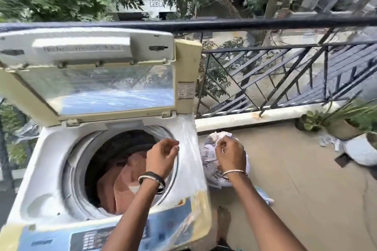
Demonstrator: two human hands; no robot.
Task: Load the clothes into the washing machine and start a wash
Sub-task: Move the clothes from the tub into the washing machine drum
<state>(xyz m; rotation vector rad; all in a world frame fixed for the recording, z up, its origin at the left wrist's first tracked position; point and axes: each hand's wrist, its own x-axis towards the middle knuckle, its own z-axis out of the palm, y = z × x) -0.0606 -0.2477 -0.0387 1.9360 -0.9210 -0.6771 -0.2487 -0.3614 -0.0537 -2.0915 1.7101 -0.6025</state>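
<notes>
Head view: the washing machine [51, 169] is standing with its lid [98, 87] raised, and pink clothes [124, 181] are lying in its drum. The left hand [163, 155] is being held over the drum's right rim, loosely curled, grasping nothing. A pale garment [217, 138] is being pinched by the right hand [230, 155] above a basket [216, 182] beside the machine's right edge.

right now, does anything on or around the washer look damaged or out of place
The washing machine has a rust-brown patch on its top near the front right corner, and its casing looks yellowed. On the floor at far right, a white ribbed pot seems to lie tipped on its side.
</notes>
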